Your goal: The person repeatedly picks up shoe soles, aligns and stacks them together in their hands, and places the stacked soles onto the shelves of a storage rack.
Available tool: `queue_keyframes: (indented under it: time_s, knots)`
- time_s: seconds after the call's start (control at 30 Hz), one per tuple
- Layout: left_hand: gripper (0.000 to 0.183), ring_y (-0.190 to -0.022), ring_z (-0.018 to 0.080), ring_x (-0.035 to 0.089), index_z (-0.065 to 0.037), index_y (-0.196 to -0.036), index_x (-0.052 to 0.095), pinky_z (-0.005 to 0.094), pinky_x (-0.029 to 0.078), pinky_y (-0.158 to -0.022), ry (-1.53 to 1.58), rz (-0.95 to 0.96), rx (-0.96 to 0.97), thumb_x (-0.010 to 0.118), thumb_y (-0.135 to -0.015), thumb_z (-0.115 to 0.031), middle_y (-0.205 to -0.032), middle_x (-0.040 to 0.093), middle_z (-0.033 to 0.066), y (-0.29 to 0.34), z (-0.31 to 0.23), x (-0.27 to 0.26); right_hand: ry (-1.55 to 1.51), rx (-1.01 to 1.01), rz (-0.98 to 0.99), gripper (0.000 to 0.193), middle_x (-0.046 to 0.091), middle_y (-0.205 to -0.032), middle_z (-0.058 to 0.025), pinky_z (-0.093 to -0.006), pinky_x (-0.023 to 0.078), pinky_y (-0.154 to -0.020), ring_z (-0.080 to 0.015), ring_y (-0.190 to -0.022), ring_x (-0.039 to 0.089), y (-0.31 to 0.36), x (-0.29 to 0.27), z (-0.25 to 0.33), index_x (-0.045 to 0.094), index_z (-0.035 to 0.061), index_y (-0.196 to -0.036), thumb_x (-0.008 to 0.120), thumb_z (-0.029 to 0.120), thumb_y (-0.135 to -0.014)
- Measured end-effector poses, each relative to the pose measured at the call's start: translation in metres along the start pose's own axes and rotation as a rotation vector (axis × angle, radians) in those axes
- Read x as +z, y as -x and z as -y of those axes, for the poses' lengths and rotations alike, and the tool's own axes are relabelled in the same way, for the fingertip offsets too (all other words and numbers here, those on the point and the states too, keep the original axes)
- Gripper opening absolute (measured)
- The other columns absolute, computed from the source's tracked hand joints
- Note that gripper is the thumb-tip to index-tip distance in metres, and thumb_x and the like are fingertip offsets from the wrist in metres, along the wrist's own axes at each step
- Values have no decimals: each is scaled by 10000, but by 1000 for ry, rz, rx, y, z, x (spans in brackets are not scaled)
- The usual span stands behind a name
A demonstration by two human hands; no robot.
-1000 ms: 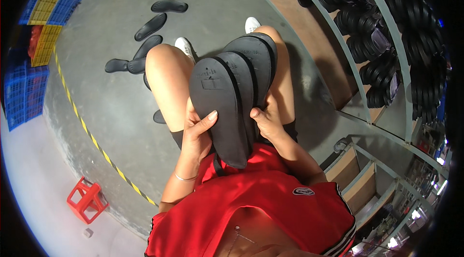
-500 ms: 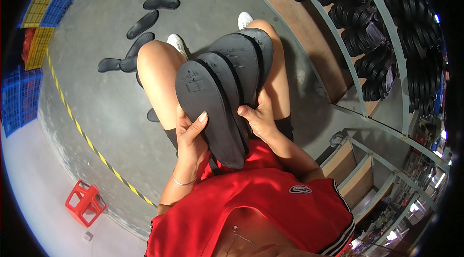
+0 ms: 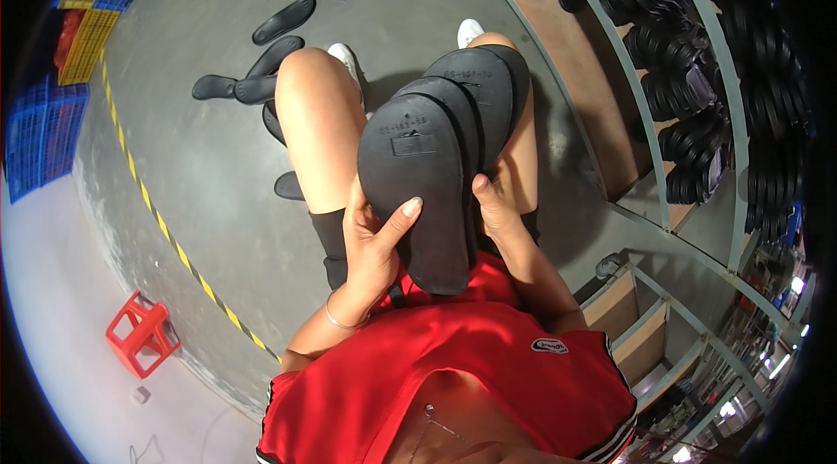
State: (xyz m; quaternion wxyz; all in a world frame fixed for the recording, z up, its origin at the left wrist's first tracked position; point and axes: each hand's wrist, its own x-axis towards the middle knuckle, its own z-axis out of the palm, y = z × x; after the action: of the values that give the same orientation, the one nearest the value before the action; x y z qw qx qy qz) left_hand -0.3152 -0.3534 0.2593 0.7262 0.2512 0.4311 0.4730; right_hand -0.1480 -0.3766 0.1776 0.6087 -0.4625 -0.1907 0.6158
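Note:
Above my lap I hold a fanned stack of several black shoe soles, their wide ends pointing away from me. The front sole faces up, with a small rectangular outline and marks near its wide end. My left hand grips the stack along its left edge, thumb lying on the front sole and fingers underneath. On the right edge, my right hand closes round the soles, its thumb raised against the side. The farther soles spread to the right over my right knee; their undersides are hidden.
Loose black soles lie on the grey floor beyond my left knee. A metal rack with bundled black soles stands at right. Blue and yellow crates line the far left, near striped floor tape and a red stool.
The front sole has turned more upright and its wide end has moved right. The soles sit closer together, both hands still on them. The whole view has shifted slightly.

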Motion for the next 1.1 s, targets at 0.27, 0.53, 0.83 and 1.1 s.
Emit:
queue_keyframes:
  time_s: [0.27,0.53,0.83,1.1]
  knots:
    - [633,-1351,214,384,-21,-1499,258,335,312,-1109,-190,59,37,573,-957,-107,-1491,365,149,-17,12,-17,194,-41,104,936,437,-1399,-134,-369,328,-1090,-236,-1291,422,5,22,37,289,-15,-1444,841,257,-739]
    - [750,-1248,289,503,39,-1403,386,384,385,-1087,73,292,-308,687,-808,-304,-1363,505,175,-34,7,-56,1102,-216,475,928,350,-1471,-187,-401,369,-1068,-297,-1366,364,15,52,75,300,1,-1473,821,147,-719]
    - [614,-1079,364,618,67,-1288,502,445,495,-987,642,279,-327,655,-734,-150,-1193,617,221,-49,12,-57,487,-73,413,731,492,-1355,-206,-352,350,-1071,-256,-1270,476,19,24,93,390,-92,-1387,699,280,-838]
    - [821,-1189,325,555,27,-1370,425,441,457,-1027,445,235,-229,809,-737,-327,-1279,576,163,-41,36,-66,311,181,436,815,427,-1410,-161,-362,294,-1107,-261,-1317,408,12,30,51,273,-42,-1451,747,202,-835]
